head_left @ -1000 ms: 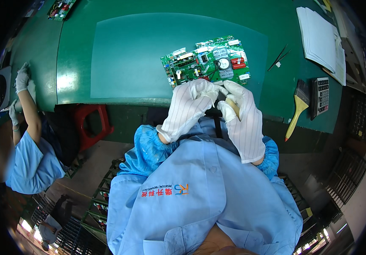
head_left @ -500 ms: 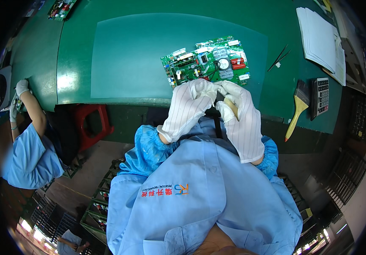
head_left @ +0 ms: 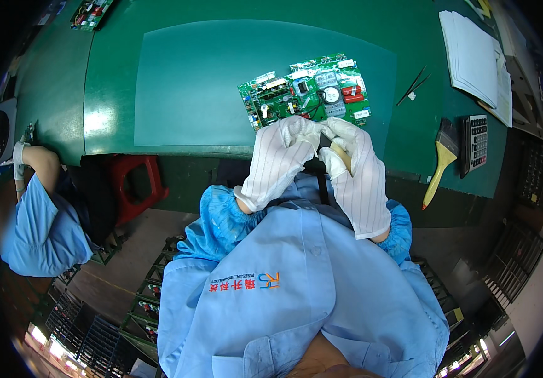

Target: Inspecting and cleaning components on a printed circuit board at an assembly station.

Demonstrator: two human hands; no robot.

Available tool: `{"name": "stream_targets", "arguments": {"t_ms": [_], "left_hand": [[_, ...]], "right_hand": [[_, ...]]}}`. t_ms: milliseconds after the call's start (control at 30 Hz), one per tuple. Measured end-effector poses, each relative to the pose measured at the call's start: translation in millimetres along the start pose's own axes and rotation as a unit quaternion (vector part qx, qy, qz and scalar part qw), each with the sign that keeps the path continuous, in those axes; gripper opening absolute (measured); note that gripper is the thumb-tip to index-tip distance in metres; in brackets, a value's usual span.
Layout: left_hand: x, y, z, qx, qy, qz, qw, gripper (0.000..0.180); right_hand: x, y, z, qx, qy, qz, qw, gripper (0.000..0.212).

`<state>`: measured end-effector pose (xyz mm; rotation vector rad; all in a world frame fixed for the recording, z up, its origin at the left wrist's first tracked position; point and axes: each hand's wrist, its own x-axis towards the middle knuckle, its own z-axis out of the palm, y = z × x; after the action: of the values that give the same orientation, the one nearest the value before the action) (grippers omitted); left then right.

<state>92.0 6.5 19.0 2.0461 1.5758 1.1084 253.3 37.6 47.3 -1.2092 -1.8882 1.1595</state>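
A green circuit board (head_left: 312,104) with red, black and grey parts lies on the blue-green mat (head_left: 189,88); whether it is one board or two touching ones, I cannot tell. At its near edge, my left hand (head_left: 286,143) and my right hand (head_left: 352,148) come together, both in white striped gloves. Their fingers are closed and the tips meet between them. Anything they pinch is hidden or too small to name. A yellowish patch shows by my right hand's fingers, possibly bare skin.
Right of the mat lie black tweezers (head_left: 412,87), a yellow-handled brush (head_left: 441,164), a calculator (head_left: 475,143) and white papers (head_left: 470,60). Another circuit board (head_left: 91,14) sits far left. A co-worker in blue (head_left: 47,220) is beside a red stool (head_left: 134,186).
My hands stay at the board's near edge with hardly any movement. At the left, the co-worker's gloved hand has drawn back toward the body.
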Motion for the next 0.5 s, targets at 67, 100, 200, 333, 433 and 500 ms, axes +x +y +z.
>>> {"name": "stream_targets", "arguments": {"t_ms": [67, 100, 200, 333, 433, 500], "left_hand": [[2.6, 5.4, -3.7, -0.150, -0.044, -0.149, 0.976, 0.016], [3.2, 6.0, -4.1, -0.150, -0.043, -0.150, 0.976, 0.016], [3.6, 5.4, -4.2, -0.166, -0.041, -0.137, 0.976, 0.015], [4.4, 4.7, -4.0, -0.131, -0.019, -0.094, 0.987, 0.016], [4.3, 1.1, -2.2, -0.117, -0.008, -0.072, 0.990, 0.017], [5.5, 1.9, -4.3, -0.092, 0.009, -0.030, 0.995, 0.017]], "right_hand": [[0.1, 0.2, -1.0, 0.023, 0.001, 0.004, 1.000, 0.036], [1.2, -0.2, -3.8, -0.011, -0.002, -0.006, 1.000, 0.036], [0.0, 0.3, -2.9, -0.027, -0.002, -0.012, 1.000, 0.036], [-1.0, 0.2, -1.9, 0.002, -0.002, -0.001, 1.000, 0.038], [-0.2, -2.0, -0.6, -0.018, 0.012, 0.003, 1.000, 0.038], [0.6, -2.4, -0.7, -0.037, 0.016, -0.005, 0.999, 0.038]]}}
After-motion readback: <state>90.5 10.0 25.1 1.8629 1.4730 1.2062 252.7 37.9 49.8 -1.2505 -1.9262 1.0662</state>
